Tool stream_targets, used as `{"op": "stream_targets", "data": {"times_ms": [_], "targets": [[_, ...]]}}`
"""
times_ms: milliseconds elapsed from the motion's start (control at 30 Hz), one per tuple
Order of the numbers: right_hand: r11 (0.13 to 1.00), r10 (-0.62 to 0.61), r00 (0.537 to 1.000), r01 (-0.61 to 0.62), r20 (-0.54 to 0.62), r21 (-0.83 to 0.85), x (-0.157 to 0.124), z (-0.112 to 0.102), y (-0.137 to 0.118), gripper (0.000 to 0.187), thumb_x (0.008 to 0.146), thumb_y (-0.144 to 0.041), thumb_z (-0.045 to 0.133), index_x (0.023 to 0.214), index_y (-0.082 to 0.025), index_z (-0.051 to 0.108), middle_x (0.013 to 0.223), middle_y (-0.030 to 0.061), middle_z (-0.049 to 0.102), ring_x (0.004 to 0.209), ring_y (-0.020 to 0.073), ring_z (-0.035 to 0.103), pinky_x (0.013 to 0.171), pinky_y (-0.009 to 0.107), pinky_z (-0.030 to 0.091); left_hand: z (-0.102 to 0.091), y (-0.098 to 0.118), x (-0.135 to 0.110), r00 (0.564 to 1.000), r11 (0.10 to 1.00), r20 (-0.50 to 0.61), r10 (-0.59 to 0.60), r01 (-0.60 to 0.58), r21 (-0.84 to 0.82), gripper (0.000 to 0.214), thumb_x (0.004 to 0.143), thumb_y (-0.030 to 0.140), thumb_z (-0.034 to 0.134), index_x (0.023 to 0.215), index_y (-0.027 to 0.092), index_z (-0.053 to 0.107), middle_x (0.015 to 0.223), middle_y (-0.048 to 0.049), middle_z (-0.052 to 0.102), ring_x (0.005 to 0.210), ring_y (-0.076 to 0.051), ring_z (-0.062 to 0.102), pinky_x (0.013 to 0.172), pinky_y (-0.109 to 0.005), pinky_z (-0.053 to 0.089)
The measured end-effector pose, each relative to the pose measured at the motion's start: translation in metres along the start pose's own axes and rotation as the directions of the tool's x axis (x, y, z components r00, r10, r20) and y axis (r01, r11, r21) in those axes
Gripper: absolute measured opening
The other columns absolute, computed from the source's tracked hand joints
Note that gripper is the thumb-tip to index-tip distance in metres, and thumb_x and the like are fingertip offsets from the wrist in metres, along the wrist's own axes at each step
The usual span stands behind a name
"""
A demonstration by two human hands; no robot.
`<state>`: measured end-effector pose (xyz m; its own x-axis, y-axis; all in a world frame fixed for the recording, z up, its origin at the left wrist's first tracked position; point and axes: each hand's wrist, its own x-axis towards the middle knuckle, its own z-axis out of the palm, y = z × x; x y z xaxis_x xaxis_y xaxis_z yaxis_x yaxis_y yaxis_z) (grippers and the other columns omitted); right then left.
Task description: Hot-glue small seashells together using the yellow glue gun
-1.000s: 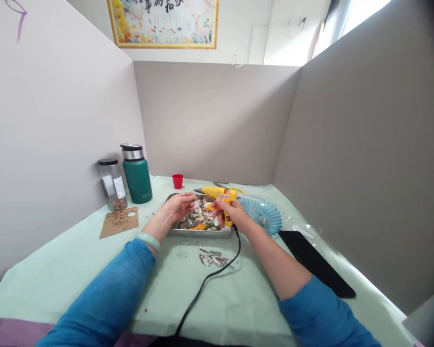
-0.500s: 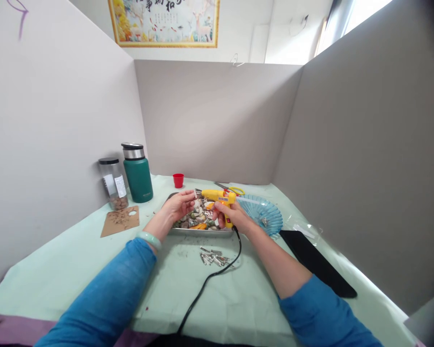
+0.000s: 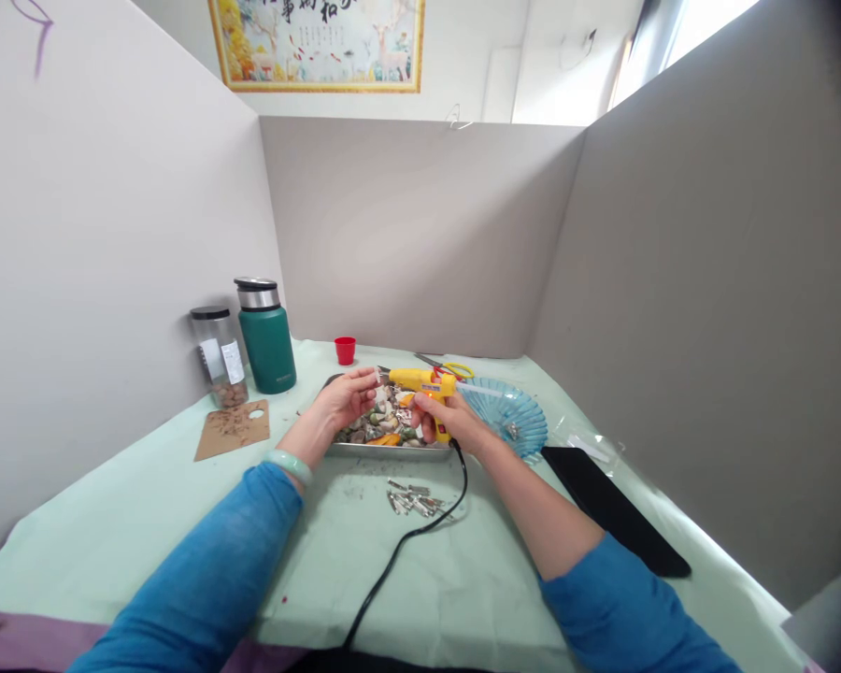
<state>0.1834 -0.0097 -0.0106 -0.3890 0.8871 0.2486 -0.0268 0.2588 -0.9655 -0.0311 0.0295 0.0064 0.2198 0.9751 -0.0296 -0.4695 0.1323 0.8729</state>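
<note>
Within the right hand (image 3: pixel 455 419), fingers (image 3: pixel 421 421) curl around a yellow glue gun (image 3: pixel 413 379).

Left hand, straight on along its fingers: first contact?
Most likely the front end of the yellow glue gun in the right hand, just beyond the left hand's fingertips. Single view, so depth is unclear; it could pass in front or behind.

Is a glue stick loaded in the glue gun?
Loaded: a clear stick juts from the back of the yellow glue gun in the right hand.
</note>
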Motion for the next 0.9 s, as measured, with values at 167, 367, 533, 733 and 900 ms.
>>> {"op": "stream_targets", "data": {"times_ms": [167,367,533,733,900], "targets": [[1.000,0.001,1.000,-0.001,-0.006,-0.009,-0.0008,0.0010,-0.0014,0.045,0.077,-0.060,0.067,0.084,-0.016,0.064,0.066,0.0012,0.069,0.041,0.0091,0.055,0.042,0.021,0.043,-0.0021,-0.0009,0.0017,1.000,1.000,0.009,-0.001,0.001,-0.001,0.016,0.082,0.002,0.066,0.093,0.013,0.062,0.066,0.0000,0.065,0.049,-0.010,0.062,0.046,-0.019,0.051],[1.000,0.006,1.000,-0.006,-0.006,-0.017,0.0003,-0.0006,0.0016,0.043,0.079,-0.059,0.066,0.084,-0.016,0.065,0.067,0.0014,0.069,0.042,0.0095,0.056,0.042,0.022,0.043,-0.0011,-0.0004,0.0018,1.000,1.000,0.004,0.007,-0.007,-0.012,0.017,0.081,0.002,0.067,0.093,0.013,0.063,0.067,-0.0005,0.065,0.049,-0.009,0.061,0.047,-0.018,0.050],[1.000,-0.001,1.000,0.001,0.003,-0.021,0.0010,-0.0015,0.0030,0.044,0.080,-0.059,0.066,0.085,-0.016,0.065,0.068,0.0014,0.069,0.043,0.0096,0.056,0.044,0.022,0.045,0.0010,0.0003,0.0004,1.000,1.000,-0.009,-0.011,0.010,-0.019,0.017,0.081,0.002,0.066,0.093,0.013,0.064,0.065,0.0000,0.065,0.046,-0.009,0.059,0.045,-0.019,0.049],[1.000,0.007,1.000,-0.007,-0.004,-0.029,-0.0014,0.0001,-0.0016,0.043,0.079,-0.058,0.066,0.082,-0.016,0.065,0.066,0.0013,0.069,0.041,0.0089,0.055,0.043,0.022,0.043,0.0013,0.0004,-0.0007,0.999,1.000,-0.033,-0.012,0.012,-0.021,0.017,0.080,0.002,0.068,0.092,0.013,0.064,0.068,-0.0012,0.067,0.047,-0.009,0.059,0.046,-0.019,0.050],[0.999,-0.003,1.000,0.003,0.012,-0.038,-0.0010,-0.0010,-0.0013,0.044,0.079,-0.059,0.066,0.084,-0.016,0.065,0.067,0.0015,0.069,0.042,0.0094,0.056,0.043,0.022,0.043,0.0031,0.0020,-0.0023,0.998,1.000,-0.055,-0.012,0.012,-0.007,0.017,0.078,0.001,0.069,0.090,0.013,0.065,0.068,-0.0009,0.067,0.048,-0.008,0.061,0.048,-0.018,0.051]]}}
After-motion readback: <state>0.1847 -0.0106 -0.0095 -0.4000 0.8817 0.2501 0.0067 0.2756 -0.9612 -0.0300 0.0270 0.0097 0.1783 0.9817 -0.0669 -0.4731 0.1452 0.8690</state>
